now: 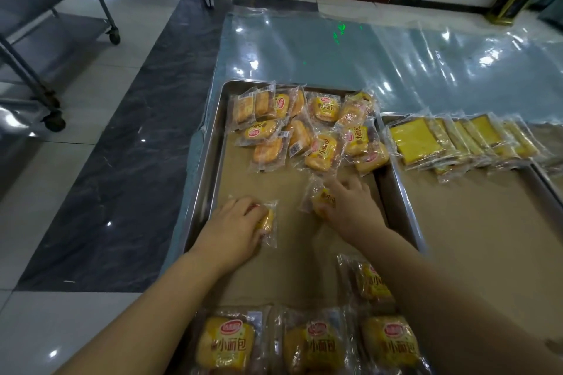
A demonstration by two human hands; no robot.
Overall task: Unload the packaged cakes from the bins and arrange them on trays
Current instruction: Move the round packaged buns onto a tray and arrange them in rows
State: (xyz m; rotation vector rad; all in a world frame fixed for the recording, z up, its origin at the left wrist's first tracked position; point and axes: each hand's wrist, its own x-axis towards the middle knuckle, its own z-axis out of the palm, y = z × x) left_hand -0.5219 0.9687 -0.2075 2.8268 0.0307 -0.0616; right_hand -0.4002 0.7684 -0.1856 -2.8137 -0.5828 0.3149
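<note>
Three clear-wrapped yellow cakes (307, 347) with red-and-yellow labels line the tray's (202, 167) near edge. Past them, the left hand (240, 222) grips one packet (268, 221) by the left rim. The right hand (350, 204) grasps another packet (322, 196) mid-tray. Bare brown liner paper (289, 253) lies between. A loose heap of cakes (304, 128) crowds the far end. To the right, a second tray (475, 222) holds flat yellow slices (416, 143).

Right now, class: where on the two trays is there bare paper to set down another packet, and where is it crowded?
Left tray: bare paper between the far pile and the near row, apart from the left packet and right packet, both held. Right tray: bare paper nearer than the row of flat yellow cakes. Crowded: the far pile, packets overlapping.
</note>
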